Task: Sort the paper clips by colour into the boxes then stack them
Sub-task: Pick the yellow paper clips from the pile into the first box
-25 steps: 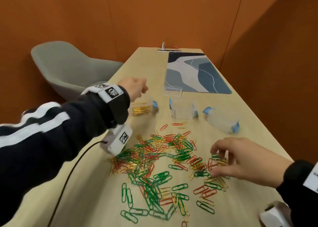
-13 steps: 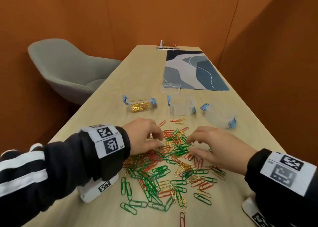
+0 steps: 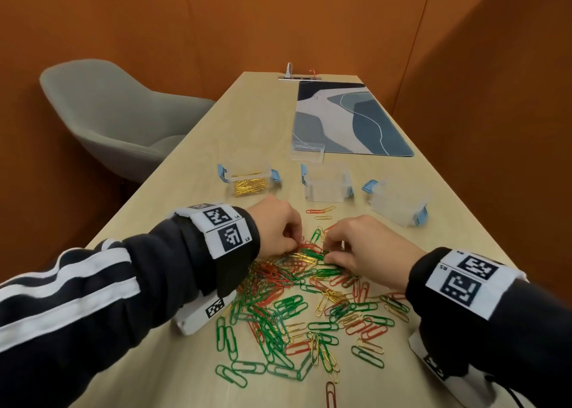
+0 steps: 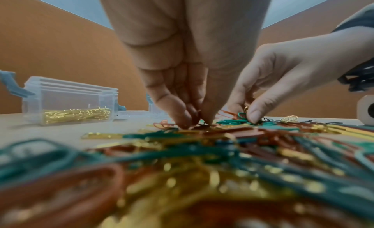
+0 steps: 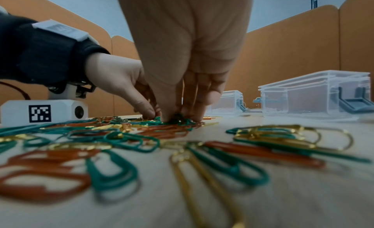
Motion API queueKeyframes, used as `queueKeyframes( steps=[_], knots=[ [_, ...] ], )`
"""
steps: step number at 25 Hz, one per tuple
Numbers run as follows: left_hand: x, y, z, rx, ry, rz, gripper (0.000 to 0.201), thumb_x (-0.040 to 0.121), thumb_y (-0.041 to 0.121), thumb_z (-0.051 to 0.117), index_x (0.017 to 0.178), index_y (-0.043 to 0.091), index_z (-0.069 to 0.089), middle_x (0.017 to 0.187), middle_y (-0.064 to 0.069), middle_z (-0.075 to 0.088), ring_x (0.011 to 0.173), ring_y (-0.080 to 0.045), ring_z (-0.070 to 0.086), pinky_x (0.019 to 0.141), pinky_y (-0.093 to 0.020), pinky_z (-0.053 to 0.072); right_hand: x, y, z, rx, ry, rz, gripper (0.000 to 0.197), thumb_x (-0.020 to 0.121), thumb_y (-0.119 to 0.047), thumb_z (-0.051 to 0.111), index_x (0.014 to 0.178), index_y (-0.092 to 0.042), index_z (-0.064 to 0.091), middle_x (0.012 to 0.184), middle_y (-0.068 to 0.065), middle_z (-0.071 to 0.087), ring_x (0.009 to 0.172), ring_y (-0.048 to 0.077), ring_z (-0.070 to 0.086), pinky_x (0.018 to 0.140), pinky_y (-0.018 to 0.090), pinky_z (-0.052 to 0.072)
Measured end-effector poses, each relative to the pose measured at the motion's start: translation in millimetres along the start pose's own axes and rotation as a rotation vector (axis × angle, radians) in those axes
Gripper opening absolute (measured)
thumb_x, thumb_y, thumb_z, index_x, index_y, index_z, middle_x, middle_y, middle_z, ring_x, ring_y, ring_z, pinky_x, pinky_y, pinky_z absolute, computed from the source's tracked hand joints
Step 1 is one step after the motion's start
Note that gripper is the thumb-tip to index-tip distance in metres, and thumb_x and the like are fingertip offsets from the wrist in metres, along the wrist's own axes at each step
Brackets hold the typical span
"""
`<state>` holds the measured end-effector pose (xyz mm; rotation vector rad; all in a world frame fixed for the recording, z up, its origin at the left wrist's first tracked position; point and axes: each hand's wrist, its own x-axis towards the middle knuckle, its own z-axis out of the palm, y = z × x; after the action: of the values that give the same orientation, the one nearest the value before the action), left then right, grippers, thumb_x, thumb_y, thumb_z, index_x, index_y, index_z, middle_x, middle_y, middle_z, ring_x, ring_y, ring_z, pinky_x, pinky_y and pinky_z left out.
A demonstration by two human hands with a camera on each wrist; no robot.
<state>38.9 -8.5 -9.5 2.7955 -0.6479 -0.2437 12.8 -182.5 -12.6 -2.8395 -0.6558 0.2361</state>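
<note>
A pile of green, red and gold paper clips (image 3: 294, 299) lies spread on the table. Behind it stand three clear boxes with blue latches: the left box (image 3: 249, 180) holds gold clips, while the middle box (image 3: 326, 186) and the right box (image 3: 399, 204) look empty. Both hands work at the far edge of the pile, close together. My left hand (image 3: 298, 243) pinches clips with thumb and fingertips (image 4: 182, 117) pressed down into the heap. My right hand (image 3: 329, 252) pinches among green clips (image 5: 178, 119); which clips each hand holds is hidden.
A loose clear lid (image 3: 307, 152) lies behind the boxes, at the near edge of a blue patterned mat (image 3: 349, 119). A grey chair (image 3: 117, 113) stands left of the table. Orange walls close in on all sides. A lone red clip (image 3: 330, 392) lies nearest me.
My left hand came back from the gold box to the pile. My right hand moved left from the pile's right edge. Both now meet at the far middle with fingers pinched.
</note>
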Motion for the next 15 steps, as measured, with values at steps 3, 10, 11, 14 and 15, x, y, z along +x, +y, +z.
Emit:
queueKeyframes(
  steps=[3,10,11,14,15],
  knots=[
    [-6.4,-3.4,-1.3,-0.040,0.116,-0.045,0.015,0.087,0.016,0.060,0.098,0.012,0.069,0.092,0.000,0.067,0.078,-0.007,0.052,0.073,-0.014,0.039,-2.8,-0.7,-3.0,0.010,0.079,0.045,0.018,0.089,-0.032,0.058,0.101,-0.024,0.069,0.102,-0.006,0.068,0.092,0.013,0.059,0.083,0.028,0.049],
    [-17.7,-8.1,-4.3,0.000,0.118,-0.070,0.026,0.088,0.026,0.060,0.113,0.020,0.065,0.107,0.004,0.062,0.095,-0.010,0.055,0.084,-0.019,0.040,-10.0,2.5,-7.4,-0.117,0.215,0.187,0.023,0.092,-0.034,0.050,0.109,-0.025,0.063,0.106,-0.005,0.063,0.103,0.016,0.053,0.090,0.031,0.041],
    [-18.8,-6.3,-4.5,-0.015,0.076,-0.025,0.030,0.085,0.032,0.064,0.113,0.023,0.065,0.106,0.005,0.061,0.093,-0.009,0.054,0.084,-0.021,0.042,-10.7,1.0,-7.5,-0.092,0.192,0.172,0.024,0.091,-0.036,0.052,0.112,-0.026,0.061,0.108,-0.005,0.062,0.105,0.015,0.052,0.091,0.031,0.041],
    [-18.6,-2.5,-2.6,-0.007,-0.076,0.042,0.032,0.080,0.037,0.069,0.109,0.025,0.069,0.102,0.005,0.063,0.085,-0.007,0.053,0.079,-0.021,0.044,-6.9,-6.3,-2.8,-0.004,0.056,-0.020,0.031,0.087,-0.042,0.059,0.116,-0.031,0.061,0.109,-0.009,0.060,0.105,0.011,0.050,0.093,0.030,0.042],
    [-17.6,-2.9,-1.7,-0.004,-0.084,0.032,0.027,0.081,0.033,0.069,0.107,0.024,0.070,0.101,0.005,0.065,0.081,-0.006,0.052,0.075,-0.018,0.043,-5.5,-8.6,-0.7,-0.002,0.004,-0.061,0.031,0.086,-0.042,0.059,0.116,-0.032,0.062,0.110,-0.009,0.059,0.104,0.011,0.050,0.093,0.031,0.043]
  ],
)
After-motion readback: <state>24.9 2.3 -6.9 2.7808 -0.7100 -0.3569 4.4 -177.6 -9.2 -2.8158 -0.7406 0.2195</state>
